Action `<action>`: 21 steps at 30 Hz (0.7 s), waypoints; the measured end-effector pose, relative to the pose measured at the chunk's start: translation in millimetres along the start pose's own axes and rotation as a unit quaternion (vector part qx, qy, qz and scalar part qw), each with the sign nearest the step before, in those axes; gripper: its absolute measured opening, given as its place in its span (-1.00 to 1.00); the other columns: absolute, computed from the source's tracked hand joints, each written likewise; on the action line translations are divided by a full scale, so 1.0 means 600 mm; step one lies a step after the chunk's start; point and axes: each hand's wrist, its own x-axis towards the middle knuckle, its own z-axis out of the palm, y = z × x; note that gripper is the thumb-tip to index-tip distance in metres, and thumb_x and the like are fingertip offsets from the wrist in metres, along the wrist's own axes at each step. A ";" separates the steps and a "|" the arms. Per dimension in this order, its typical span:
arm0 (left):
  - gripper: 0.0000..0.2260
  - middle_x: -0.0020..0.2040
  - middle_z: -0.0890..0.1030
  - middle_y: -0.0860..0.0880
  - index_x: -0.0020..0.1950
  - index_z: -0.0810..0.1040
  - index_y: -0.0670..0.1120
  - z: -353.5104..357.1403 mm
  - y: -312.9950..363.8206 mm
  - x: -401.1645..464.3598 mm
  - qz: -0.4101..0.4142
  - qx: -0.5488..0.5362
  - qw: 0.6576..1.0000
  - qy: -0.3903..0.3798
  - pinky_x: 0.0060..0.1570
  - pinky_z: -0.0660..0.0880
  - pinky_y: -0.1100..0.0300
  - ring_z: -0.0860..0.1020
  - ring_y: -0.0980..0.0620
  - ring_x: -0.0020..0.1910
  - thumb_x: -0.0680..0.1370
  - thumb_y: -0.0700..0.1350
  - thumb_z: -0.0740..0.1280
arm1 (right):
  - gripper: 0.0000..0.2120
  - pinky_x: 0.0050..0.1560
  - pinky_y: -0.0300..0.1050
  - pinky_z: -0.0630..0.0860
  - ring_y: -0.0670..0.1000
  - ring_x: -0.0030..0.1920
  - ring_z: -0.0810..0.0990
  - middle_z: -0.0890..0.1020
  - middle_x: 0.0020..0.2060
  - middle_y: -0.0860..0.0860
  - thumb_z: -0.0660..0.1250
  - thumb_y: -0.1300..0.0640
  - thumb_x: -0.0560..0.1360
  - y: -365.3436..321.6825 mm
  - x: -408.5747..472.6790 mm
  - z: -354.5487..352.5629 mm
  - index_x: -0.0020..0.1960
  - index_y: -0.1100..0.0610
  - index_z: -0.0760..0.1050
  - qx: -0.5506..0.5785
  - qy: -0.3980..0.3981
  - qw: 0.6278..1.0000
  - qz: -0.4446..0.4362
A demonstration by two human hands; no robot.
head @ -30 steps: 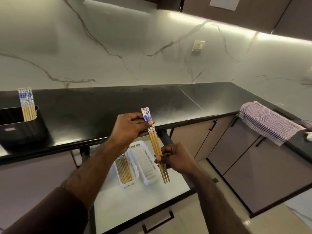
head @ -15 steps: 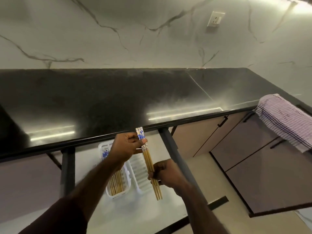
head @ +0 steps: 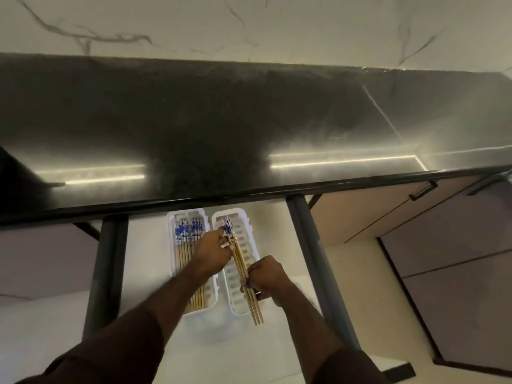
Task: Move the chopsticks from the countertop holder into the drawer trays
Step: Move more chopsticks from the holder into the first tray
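Change: both hands and the held bundle have dropped from in front of the tabletop edge down over the right tray; view has tilted further down, striped towel gone from frame.
Left hand [head: 214, 252]: fingers curled round the upper, blue-patterned part of the held bundle of wooden chopsticks [head: 243, 268], thumb side towards the left tray.
Right hand [head: 264, 278]: gripping the plain wooden lower part of the same bundle, near the tips.
Held bundle: tilted, patterned ends pointing towards the tabletop edge, plain tips sticking out past the near end of the right tray; lies over the tray, cannot tell if it touches the tray floor.
Right tray: white slotted plastic tray [head: 238, 303] in the open drawer, just beside the left tray; nothing else visible in it besides the held bundle above.
Left tray: white plastic tray [head: 171, 245] filled with a row of wooden chopsticks with blue-and-white ends [head: 184, 236], lying flat lengthwise; partly hidden by the left forearm.
Drawer: pale drawer floor [head: 144, 259] pulled out under the glossy black stone tabletop [head: 221, 128], dark side rails either side.
Background: white marble-look wall [head: 277, 29] behind the tabletop; beige cabinet fronts with a dark bar handle [head: 424, 189] to the right.
Sleeves: dark brown, on both arms.
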 end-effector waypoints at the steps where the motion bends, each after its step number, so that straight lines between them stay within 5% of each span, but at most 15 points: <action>1: -0.78 0.03 0.66 -0.08 0.18 0.53 -0.10 0.004 -0.004 0.007 0.014 0.041 0.999 0.022 0.00 0.61 0.09 0.65 -0.02 0.00 0.55 -0.29 0.31 | -0.89 -0.33 -0.06 0.67 0.02 -0.35 0.72 0.71 -0.28 0.14 0.46 0.33 0.41 -0.005 0.015 0.003 -0.06 0.31 0.62 -0.004 0.001 1.000 0.009; 5: -0.70 0.06 0.61 0.00 0.31 0.44 -0.08 0.016 -0.027 0.025 0.072 0.178 0.980 0.061 -0.17 0.47 0.40 0.60 0.07 -0.04 0.58 -0.22 0.28 | -0.68 -0.03 0.12 0.66 0.18 -0.03 0.70 0.69 -0.04 0.20 0.53 0.24 0.34 -0.022 0.069 0.023 0.06 0.28 0.58 -0.044 0.033 0.998 0.010; 8: -0.68 0.22 0.56 -0.06 0.34 0.44 -0.11 0.019 -0.053 0.043 0.110 0.302 0.946 0.034 0.14 0.51 0.21 0.53 0.00 0.16 0.58 -0.24 0.25 | -0.59 0.08 0.11 0.62 0.19 0.06 0.66 0.65 0.06 0.17 0.51 0.14 0.35 -0.025 0.095 0.041 0.15 0.23 0.53 -0.068 0.057 0.996 0.010; 11: -0.59 0.44 0.40 -0.11 0.44 0.33 -0.10 0.023 -0.074 0.055 0.138 0.484 0.864 -0.008 0.49 0.12 -0.09 0.24 -0.13 0.48 0.58 -0.16 0.23 | -0.64 0.05 0.07 0.63 0.16 0.04 0.67 0.67 0.05 0.13 0.48 0.12 0.37 -0.019 0.109 0.056 0.12 0.20 0.55 -0.115 0.073 0.990 0.016; 14: -0.50 0.55 0.21 -0.14 0.51 0.20 -0.13 0.032 -0.090 0.057 0.160 0.588 0.792 -0.048 0.44 -0.34 -0.12 -0.06 -0.16 0.57 0.59 -0.10 0.22 | -0.71 0.06 0.03 0.63 0.15 0.05 0.67 0.67 0.06 0.12 0.40 0.11 0.43 -0.008 0.117 0.070 0.12 0.19 0.56 -0.153 0.091 0.984 0.021; 21: -0.56 0.52 0.24 -0.21 0.47 0.28 -0.17 0.042 -0.101 0.076 0.166 0.664 0.724 -0.090 0.33 -0.48 -0.11 -0.09 -0.22 0.56 0.61 -0.09 0.21 | -0.77 0.05 -0.10 0.54 0.11 0.10 0.64 0.66 0.09 0.11 0.27 0.12 0.54 0.003 0.136 0.088 0.13 0.20 0.54 -0.211 0.109 0.971 -0.023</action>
